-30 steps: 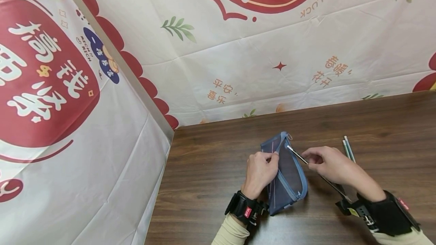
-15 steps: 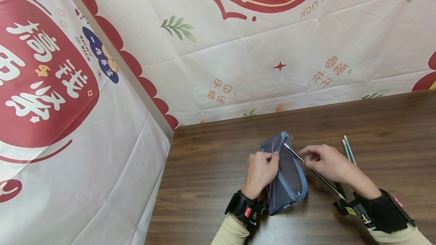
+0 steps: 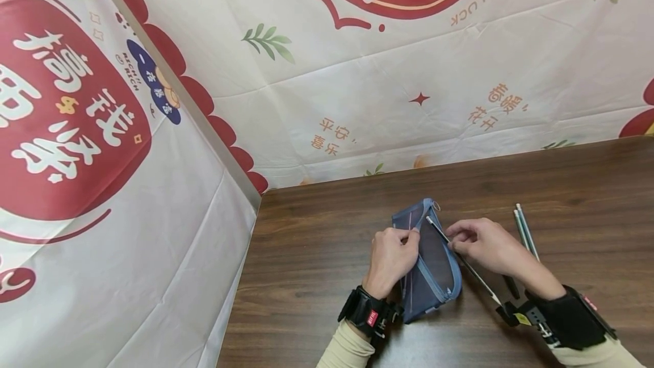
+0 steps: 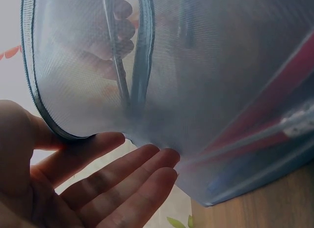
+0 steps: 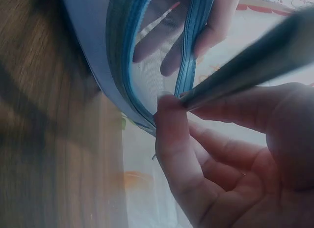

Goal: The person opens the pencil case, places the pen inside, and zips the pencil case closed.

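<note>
A blue mesh pencil case (image 3: 431,294) stands on the table with its zipper opening spread. My left hand (image 3: 392,254) pinches one side of that opening between thumb and fingers; in the left wrist view the fingers (image 4: 122,188) lie along the mesh edge. My right hand (image 3: 487,246) holds a pencil (image 3: 477,277) between thumb and index finger. Its white end overlaps the case's opening, and its pointed end slants down toward the right wrist. In the right wrist view the pencil (image 5: 245,63) is blurred, with the fingertips right at the blue zipper edge (image 5: 122,56).
Two light green pencils (image 3: 522,225) lie on the wooden table (image 3: 317,254) beyond the right forearm, partly hidden by it. A dark slim object (image 3: 511,287) shows beneath the right wrist. Through the mesh, pink-red strips (image 4: 274,107) are visible. Printed cloth (image 3: 357,78) hangs behind the table.
My right hand has moved slightly left, bringing the pencil's white end further over the case's opening. The left hand keeps its grip on the case.
</note>
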The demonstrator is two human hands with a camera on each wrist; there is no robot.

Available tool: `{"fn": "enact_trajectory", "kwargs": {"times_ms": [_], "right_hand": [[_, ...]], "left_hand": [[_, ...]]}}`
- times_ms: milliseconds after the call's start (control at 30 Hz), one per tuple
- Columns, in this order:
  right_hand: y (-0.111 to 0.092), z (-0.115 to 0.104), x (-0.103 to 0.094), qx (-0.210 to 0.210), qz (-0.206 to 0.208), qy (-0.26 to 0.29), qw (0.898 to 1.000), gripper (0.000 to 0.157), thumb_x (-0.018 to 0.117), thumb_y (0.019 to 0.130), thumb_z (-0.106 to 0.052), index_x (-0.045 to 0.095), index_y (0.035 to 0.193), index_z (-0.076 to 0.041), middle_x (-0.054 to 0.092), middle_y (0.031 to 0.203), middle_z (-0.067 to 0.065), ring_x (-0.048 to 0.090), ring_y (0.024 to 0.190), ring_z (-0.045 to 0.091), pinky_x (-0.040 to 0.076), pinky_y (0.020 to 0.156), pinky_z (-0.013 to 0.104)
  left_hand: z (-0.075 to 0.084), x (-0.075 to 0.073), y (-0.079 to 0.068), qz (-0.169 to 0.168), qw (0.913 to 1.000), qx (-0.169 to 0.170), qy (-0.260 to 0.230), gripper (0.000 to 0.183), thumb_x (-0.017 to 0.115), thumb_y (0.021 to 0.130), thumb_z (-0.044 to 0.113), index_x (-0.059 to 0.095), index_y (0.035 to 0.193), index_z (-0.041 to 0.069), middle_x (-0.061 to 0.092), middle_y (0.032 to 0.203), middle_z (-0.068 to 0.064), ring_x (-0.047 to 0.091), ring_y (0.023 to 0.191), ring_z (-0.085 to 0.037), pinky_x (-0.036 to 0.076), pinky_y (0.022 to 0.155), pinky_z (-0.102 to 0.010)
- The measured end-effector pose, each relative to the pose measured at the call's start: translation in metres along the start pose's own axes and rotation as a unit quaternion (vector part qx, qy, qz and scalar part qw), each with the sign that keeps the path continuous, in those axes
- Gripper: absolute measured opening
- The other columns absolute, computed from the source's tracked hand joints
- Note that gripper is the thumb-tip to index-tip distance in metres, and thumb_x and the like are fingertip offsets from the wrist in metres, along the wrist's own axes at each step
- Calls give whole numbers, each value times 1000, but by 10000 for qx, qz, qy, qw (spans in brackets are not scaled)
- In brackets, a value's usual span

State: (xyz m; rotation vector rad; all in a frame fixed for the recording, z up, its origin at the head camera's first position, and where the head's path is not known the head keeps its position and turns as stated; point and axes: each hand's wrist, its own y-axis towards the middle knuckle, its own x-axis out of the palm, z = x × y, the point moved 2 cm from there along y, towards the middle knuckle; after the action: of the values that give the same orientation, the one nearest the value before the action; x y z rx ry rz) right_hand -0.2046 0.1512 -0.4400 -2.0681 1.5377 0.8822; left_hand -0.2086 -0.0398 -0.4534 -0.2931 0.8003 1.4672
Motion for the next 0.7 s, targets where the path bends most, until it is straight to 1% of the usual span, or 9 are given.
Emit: {"fn": "enact_trajectory", "kwargs": {"times_ms": [167, 300, 433, 567, 700], "right_hand": [[1, 1, 2, 124, -52, 242, 9996, 26, 62, 86, -8, 64, 107, 5, 69, 83, 8, 60, 67, 12, 52, 54, 30], [2, 1, 3, 162, -52, 439, 9989, 28, 61, 87, -8, 63, 110, 7, 71, 86, 11, 63, 70, 13, 54, 55, 29], [2, 0, 3, 147, -27, 494, 9987, 27, 61, 87, -7, 62, 110, 7, 71, 85, 11, 64, 71, 14, 55, 56, 30], [3, 0, 3, 222, 18, 500, 9985, 26, 59, 87, -7, 63, 109, 6, 71, 85, 11, 64, 70, 14, 55, 57, 31], [3, 0, 3, 315, 55, 657, 9973, 27, 58, 88, -8, 62, 110, 7, 71, 86, 13, 65, 71, 15, 57, 58, 32]], "left_hand": [[0, 0, 0, -31, 10000, -35, -26, 50, 53, 93, 28, 49, 44, 18, 30, 38, 8, 33, 30, -4, 22, 33, -18], [-1, 0, 0, -49, 10000, -69, -18, 50, 53, 93, 29, 50, 44, 18, 31, 38, 8, 33, 30, -3, 23, 33, -18], [-1, -1, 1, -90, 9999, -113, -60, 49, 53, 93, 30, 50, 45, 19, 32, 39, 8, 34, 30, -2, 22, 32, -18], [-1, -1, 1, -157, 9997, -140, -115, 49, 52, 94, 31, 51, 46, 19, 32, 39, 8, 33, 29, -3, 22, 31, -18], [-1, 0, 1, -183, 9996, -191, -131, 49, 51, 94, 32, 51, 47, 19, 32, 40, 8, 34, 29, -3, 22, 31, -18]]}}
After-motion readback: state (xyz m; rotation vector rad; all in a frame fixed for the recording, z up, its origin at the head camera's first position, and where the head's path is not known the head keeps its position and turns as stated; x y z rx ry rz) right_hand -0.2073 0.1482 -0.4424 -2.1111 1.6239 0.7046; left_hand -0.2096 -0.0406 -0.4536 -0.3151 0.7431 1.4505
